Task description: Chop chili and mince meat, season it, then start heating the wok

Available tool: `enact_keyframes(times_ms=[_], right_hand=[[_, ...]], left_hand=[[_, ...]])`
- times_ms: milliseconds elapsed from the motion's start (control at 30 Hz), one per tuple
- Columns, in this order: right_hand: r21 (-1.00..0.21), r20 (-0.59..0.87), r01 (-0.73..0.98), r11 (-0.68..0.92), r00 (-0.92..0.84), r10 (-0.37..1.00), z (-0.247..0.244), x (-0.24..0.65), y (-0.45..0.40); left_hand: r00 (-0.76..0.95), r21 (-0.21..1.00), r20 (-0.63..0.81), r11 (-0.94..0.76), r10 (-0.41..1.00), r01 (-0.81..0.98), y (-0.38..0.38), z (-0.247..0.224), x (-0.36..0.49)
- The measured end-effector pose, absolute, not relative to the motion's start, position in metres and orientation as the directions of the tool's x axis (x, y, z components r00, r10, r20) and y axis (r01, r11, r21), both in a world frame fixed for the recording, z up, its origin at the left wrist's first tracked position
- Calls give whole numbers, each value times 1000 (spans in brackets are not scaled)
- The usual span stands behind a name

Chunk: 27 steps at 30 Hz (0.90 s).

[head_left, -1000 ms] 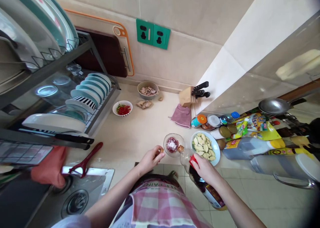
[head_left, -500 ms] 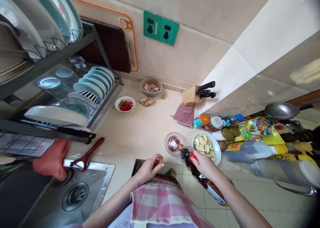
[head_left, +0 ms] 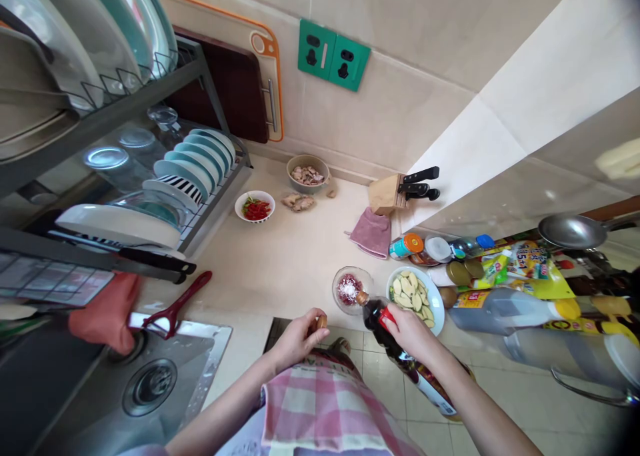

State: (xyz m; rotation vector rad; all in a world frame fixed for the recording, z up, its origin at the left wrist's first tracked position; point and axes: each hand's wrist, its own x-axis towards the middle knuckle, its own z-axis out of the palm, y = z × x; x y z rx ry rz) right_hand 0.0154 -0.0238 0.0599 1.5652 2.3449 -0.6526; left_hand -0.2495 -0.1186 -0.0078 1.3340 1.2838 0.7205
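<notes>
My right hand is closed round the neck of a large bottle of dark sauce, which is tilted with its mouth over a small glass bowl. Dark red chopped meat with white powder on top lies in that bowl. Whether liquid is running out I cannot tell. Between the fingertips of my left hand is a tan bottle cap, held near the counter's front edge. Right of the glass bowl, a pale blue plate holds sliced green-skinned vegetable.
Seasoning bottles and packets crowd the right side. A knife block and a purple cloth stand behind. A bowl of red peppers and a bowl of meat pieces sit further back. Left are a dish rack and sink.
The view has shifted slightly, so the background sits a little further right. Both hands keep their holds, and the bottle stays tilted over the glass bowl.
</notes>
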Motion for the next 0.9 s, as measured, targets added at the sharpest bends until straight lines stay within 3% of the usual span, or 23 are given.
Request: enact_keyframes(times_ms=[900], right_hand=[[-173, -483, 938, 300, -346, 804, 64, 9, -19]], left_hand=[[205, 937, -256, 191, 945, 291, -117, -10, -252]])
